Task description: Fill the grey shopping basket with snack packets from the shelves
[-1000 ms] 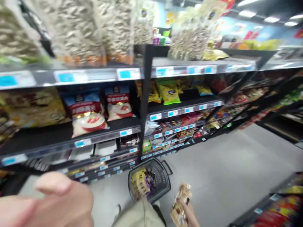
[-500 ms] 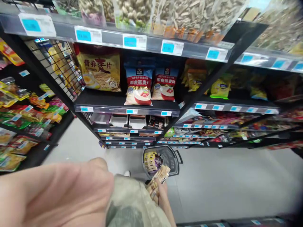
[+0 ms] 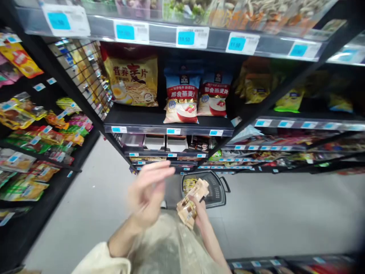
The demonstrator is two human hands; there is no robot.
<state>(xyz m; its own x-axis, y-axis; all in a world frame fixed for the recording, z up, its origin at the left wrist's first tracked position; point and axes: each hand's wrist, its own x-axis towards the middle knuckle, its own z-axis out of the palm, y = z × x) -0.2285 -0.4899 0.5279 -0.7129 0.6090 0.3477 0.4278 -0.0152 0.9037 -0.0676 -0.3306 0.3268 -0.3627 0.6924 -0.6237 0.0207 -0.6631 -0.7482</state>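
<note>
Holding: the right hand [image 3: 199,207] grips a tan snack packet [image 3: 190,202] by its lower end, fingers closed around it, low in the middle of the view above the floor [image 3: 270,217].
Left hand: the left hand [image 3: 148,192] hovers just left of the packet, fingers spread and empty, smeared by motion blur.
Hidden: the basket [image 3: 213,188] on the floor is partly covered by the packet; its contents are hard to make out.
Cut off: the top shelf's bags are cropped at the upper edge.
Around: two blue oat bags [image 3: 196,97] and a yellow cereal bag [image 3: 132,80] stand on the shelf [image 3: 168,122] ahead.
Left side: a rack of bright snack packets [image 3: 37,129].
</note>
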